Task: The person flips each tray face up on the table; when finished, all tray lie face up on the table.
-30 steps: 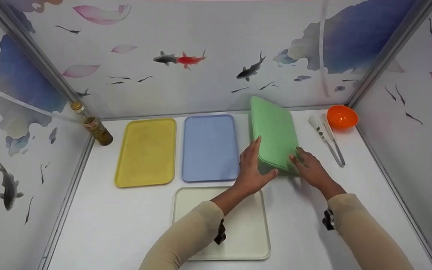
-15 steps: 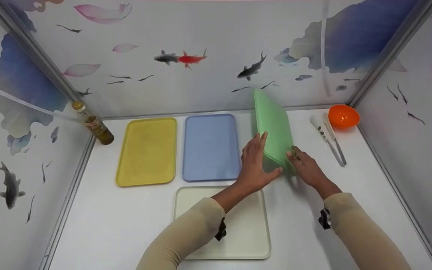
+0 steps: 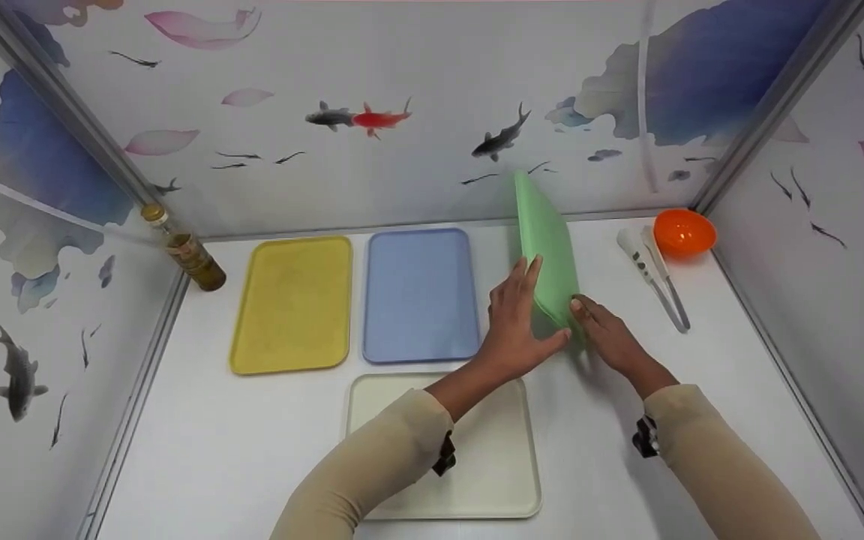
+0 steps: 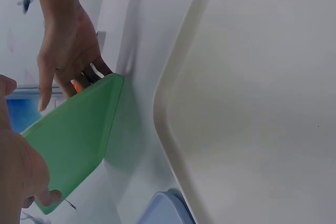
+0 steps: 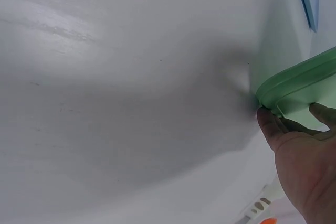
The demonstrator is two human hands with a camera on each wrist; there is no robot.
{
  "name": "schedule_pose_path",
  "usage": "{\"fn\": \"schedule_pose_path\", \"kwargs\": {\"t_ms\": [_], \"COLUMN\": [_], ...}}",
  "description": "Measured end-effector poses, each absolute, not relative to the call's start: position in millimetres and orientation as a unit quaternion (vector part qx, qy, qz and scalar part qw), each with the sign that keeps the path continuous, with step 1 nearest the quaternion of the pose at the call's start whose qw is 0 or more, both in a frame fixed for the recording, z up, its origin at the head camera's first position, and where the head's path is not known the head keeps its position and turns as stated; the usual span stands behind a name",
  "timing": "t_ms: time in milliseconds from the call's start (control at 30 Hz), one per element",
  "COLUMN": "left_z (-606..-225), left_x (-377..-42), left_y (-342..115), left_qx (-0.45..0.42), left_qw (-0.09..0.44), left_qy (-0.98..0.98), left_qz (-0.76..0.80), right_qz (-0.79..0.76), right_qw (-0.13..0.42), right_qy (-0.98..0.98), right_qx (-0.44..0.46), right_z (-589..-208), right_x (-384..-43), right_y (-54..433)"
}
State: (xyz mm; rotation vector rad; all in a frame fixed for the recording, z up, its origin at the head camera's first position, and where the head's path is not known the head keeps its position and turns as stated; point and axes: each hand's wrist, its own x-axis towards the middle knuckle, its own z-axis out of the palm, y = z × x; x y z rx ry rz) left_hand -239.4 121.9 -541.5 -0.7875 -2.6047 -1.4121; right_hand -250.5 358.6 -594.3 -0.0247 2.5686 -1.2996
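Observation:
A green tray point(image 3: 548, 232) stands steeply tilted on its lower long edge, to the right of the blue tray point(image 3: 421, 296). My left hand point(image 3: 513, 330) holds its raised left edge near the front corner, its fingertips showing against the tray's left-facing side in the left wrist view. My right hand point(image 3: 613, 337) grips the low front corner. In the right wrist view, the thumb of the right hand point(image 5: 310, 163) is on the broad face and the other fingertips meet the corner beside the tabletop. A cream tray point(image 3: 477, 480) lies beneath my left forearm.
To the left a yellow tray point(image 3: 293, 304) lies flat, with an oil bottle point(image 3: 196, 259) in the corner beyond. At right are an orange bowl point(image 3: 685, 232) and tongs point(image 3: 657, 277) with white handles. Printed wall panels point(image 3: 417, 60) border the table.
The green tray has tipped further upright, its left edge rising and moving right. Both hands have moved with it: the left slightly up and right, the right slightly left.

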Motion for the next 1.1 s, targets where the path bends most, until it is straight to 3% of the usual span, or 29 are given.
{"fn": "schedule_pose_path", "kwargs": {"t_ms": [333,1100], "left_z": [-537,-528], "left_x": [-242,-242], "left_y": [125,136], "left_qx": [-0.276,-0.312], "left_qw": [0.077,0.095], "left_qy": [-0.872,-0.876], "left_qz": [-0.398,-0.357], "right_qz": [-0.489,-0.544], "right_qw": [0.134,0.126], "right_qy": [0.862,0.828], "right_qx": [-0.026,-0.053], "right_z": [-592,-581], "right_x": [-251,-259], "right_y": [349,333]}}
